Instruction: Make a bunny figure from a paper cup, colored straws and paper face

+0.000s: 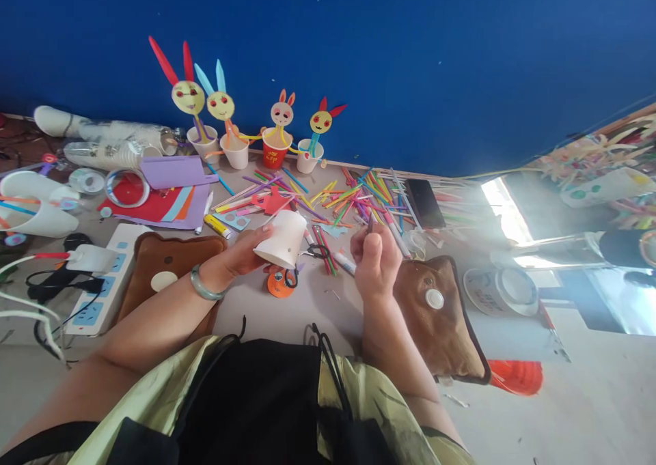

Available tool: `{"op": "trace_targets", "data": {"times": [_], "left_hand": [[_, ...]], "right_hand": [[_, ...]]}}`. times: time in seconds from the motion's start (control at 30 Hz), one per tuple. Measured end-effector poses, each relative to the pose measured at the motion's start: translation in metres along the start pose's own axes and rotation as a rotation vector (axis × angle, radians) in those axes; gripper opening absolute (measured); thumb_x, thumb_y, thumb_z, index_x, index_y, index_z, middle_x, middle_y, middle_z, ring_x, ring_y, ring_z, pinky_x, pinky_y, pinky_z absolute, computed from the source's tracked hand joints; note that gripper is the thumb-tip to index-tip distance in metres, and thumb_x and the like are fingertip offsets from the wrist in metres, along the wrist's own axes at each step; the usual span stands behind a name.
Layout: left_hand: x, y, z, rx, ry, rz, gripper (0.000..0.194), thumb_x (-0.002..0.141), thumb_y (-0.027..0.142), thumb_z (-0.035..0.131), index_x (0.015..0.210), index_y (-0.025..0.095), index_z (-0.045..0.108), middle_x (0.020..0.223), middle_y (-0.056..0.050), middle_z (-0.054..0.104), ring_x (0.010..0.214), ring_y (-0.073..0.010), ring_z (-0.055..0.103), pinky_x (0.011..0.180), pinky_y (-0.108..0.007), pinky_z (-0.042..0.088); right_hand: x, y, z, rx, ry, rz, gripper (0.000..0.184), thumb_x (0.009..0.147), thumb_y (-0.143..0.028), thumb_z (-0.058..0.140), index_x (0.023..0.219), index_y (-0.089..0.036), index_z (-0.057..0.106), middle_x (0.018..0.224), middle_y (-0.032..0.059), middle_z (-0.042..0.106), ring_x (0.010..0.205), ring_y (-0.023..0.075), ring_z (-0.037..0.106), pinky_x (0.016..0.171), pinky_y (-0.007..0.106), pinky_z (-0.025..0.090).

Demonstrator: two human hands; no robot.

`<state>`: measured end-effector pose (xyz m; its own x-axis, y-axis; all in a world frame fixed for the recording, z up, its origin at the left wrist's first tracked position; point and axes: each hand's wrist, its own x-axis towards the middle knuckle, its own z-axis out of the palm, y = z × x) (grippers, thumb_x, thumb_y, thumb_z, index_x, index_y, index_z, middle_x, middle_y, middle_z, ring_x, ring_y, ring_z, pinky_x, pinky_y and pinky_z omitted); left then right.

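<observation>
My left hand (pixel 244 250) is closed around a white paper cup (pixel 283 240), tilted on its side, with a small dark spot on its wall. To the right, apart from the cup, my right hand (pixel 376 257) is curled in a fist, thumb on top. A bit of something slim and dark shows at its fingertips; the rest is hidden. Below the cup lie black-handled scissors (pixel 318 250) and an orange paper disc (pixel 281 285) with a drawn face. Coloured sticks (pixel 353 195) are scattered behind both hands.
Several paper-cup rabbit figures (pixel 236 152) stand along the blue wall. Left are a power strip (pixel 100 291), coloured paper (pixel 174 173) and stacked cups (pixel 110 154). Brown cushioned pads (pixel 441 321) flank my arms. A phone (pixel 425 203) lies back right, a tape roll (pixel 499 291) farther right.
</observation>
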<state>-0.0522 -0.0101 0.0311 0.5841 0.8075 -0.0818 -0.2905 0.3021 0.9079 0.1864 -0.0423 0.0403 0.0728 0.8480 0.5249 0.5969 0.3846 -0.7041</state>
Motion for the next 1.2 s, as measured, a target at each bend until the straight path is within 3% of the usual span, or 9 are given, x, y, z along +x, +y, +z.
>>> {"op": "trace_targets", "data": {"times": [0.13, 0.3, 0.4, 0.5, 0.63, 0.77, 0.97, 1.2], "left_hand": [[0.006, -0.003, -0.006, -0.14, -0.033, -0.06, 0.076, 0.07, 0.078, 0.067, 0.107, 0.012, 0.071, 0.068, -0.006, 0.063, 0.047, -0.0151, 0.054, 0.042, -0.026, 0.041], [0.01, -0.013, -0.011, -0.175, -0.032, -0.032, 0.073, 0.076, 0.075, 0.065, 0.108, 0.01, 0.069, 0.061, -0.005, 0.061, 0.046, -0.0157, 0.055, 0.038, -0.024, 0.038], [0.01, -0.014, -0.011, -0.183, -0.036, -0.025, 0.071, 0.078, 0.074, 0.066, 0.108, 0.01, 0.068, 0.061, -0.004, 0.062, 0.046, -0.0156, 0.056, 0.038, -0.023, 0.039], [0.012, -0.013, -0.009, -0.183, -0.048, -0.027, 0.073, 0.077, 0.074, 0.068, 0.112, 0.01, 0.067, 0.062, -0.004, 0.063, 0.047, -0.0151, 0.056, 0.039, -0.023, 0.04], [0.014, -0.015, -0.008, -0.191, -0.067, -0.045, 0.071, 0.078, 0.07, 0.071, 0.114, 0.009, 0.064, 0.065, -0.004, 0.066, 0.044, -0.0143, 0.056, 0.039, -0.023, 0.039], [0.016, -0.019, -0.009, -0.174, -0.047, -0.05, 0.072, 0.078, 0.071, 0.069, 0.113, 0.008, 0.063, 0.068, -0.008, 0.069, 0.045, -0.0152, 0.058, 0.04, -0.024, 0.04], [0.019, -0.02, -0.01, -0.161, -0.034, -0.053, 0.076, 0.078, 0.074, 0.067, 0.114, 0.007, 0.064, 0.068, -0.009, 0.07, 0.046, -0.015, 0.058, 0.039, -0.023, 0.038], [0.02, -0.019, -0.008, -0.17, -0.033, -0.052, 0.077, 0.08, 0.073, 0.066, 0.12, 0.008, 0.063, 0.069, -0.007, 0.068, 0.045, -0.0146, 0.057, 0.039, -0.023, 0.036]], "right_hand": [[0.014, 0.002, -0.037, -0.22, -0.04, 0.083, 0.048, 0.105, -0.057, 0.034, 0.074, -0.024, 0.049, 0.061, 0.0011, 0.058, 0.054, 0.0159, 0.053, 0.056, 0.031, 0.038], [-0.002, 0.023, -0.086, -0.658, -0.226, 0.277, 0.045, 0.092, -0.066, 0.055, 0.074, -0.025, 0.052, 0.058, 0.0002, 0.054, 0.055, 0.0193, 0.049, 0.055, 0.031, 0.029], [-0.032, 0.033, -0.107, -0.901, -0.456, 0.42, 0.044, 0.083, -0.064, 0.067, 0.093, -0.021, 0.061, 0.081, 0.0072, 0.066, 0.075, 0.0249, 0.06, 0.062, 0.032, 0.036], [-0.067, 0.035, -0.118, -1.091, -0.609, 0.457, 0.044, 0.083, -0.052, 0.071, 0.106, -0.016, 0.06, 0.111, 0.0169, 0.065, 0.102, 0.0319, 0.06, 0.074, 0.035, 0.041], [-0.101, 0.038, -0.114, -1.156, -0.663, 0.534, 0.019, 0.093, -0.034, 0.058, 0.099, -0.016, 0.058, 0.107, 0.0147, 0.063, 0.094, 0.0276, 0.062, 0.068, 0.032, 0.036], [-0.111, 0.047, -0.108, -1.042, -0.662, 0.467, 0.006, 0.092, -0.016, 0.048, 0.093, -0.018, 0.054, 0.091, 0.0075, 0.062, 0.074, 0.019, 0.058, 0.064, 0.029, 0.03], [-0.107, 0.047, -0.102, -0.829, -0.56, 0.303, 0.004, 0.083, -0.019, 0.05, 0.081, -0.022, 0.048, 0.077, 0.0028, 0.058, 0.07, 0.0189, 0.055, 0.064, 0.028, 0.031], [-0.115, 0.028, -0.059, -0.635, -0.431, 0.256, 0.005, 0.079, -0.023, 0.049, 0.077, -0.024, 0.044, 0.072, 0.0011, 0.056, 0.063, 0.0176, 0.051, 0.061, 0.028, 0.032]]}}
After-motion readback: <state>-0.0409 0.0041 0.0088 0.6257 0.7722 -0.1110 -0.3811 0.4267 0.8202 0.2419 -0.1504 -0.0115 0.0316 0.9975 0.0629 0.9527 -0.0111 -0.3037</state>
